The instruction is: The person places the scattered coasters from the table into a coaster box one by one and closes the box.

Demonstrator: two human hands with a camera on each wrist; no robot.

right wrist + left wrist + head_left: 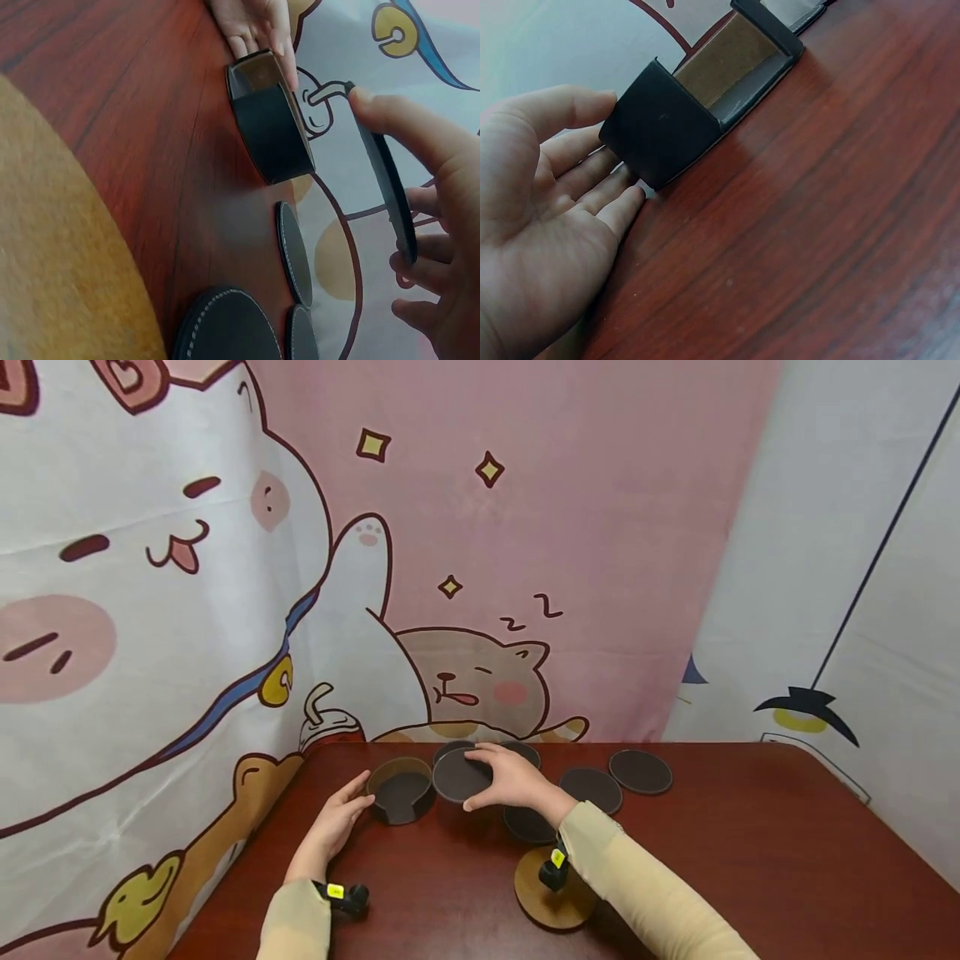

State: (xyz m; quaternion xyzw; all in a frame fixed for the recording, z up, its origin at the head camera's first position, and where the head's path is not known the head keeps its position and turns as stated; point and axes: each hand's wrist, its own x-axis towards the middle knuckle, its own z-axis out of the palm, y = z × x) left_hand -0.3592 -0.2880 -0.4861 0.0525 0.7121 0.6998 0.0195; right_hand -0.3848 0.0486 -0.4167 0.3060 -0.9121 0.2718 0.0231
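Black holder (660,124): set upright on the left of the table (435,893), brown-lined, with a gap in its wall facing the near side. Whether a coaster lies in it can't really be made out.
Held coaster (453,772): lifted off the table, just to the right of the holder and not touching it. Looks pretty close to level.
Right hand (517,781): coaster pinched by its edge, thumb on one side and fingers on the other.
Left hand (339,814): fairly wide, fingers laid against the holder's outer wall (more of a steadying touch than a real grip, by the look of it).
Loose coasters (641,772): five can be counted, spread flat behind and to the right of the holder.
Brown disc (558,910): left flat nearer the person, partly covered by the right wrist's camera.
Handling tip: the coaster is best gripped by its rim only and kept flat, with fingertips kept clear of the holder's wall. Only light pressure should be needed from the left, tbh, since the holder could get shoved sideways.
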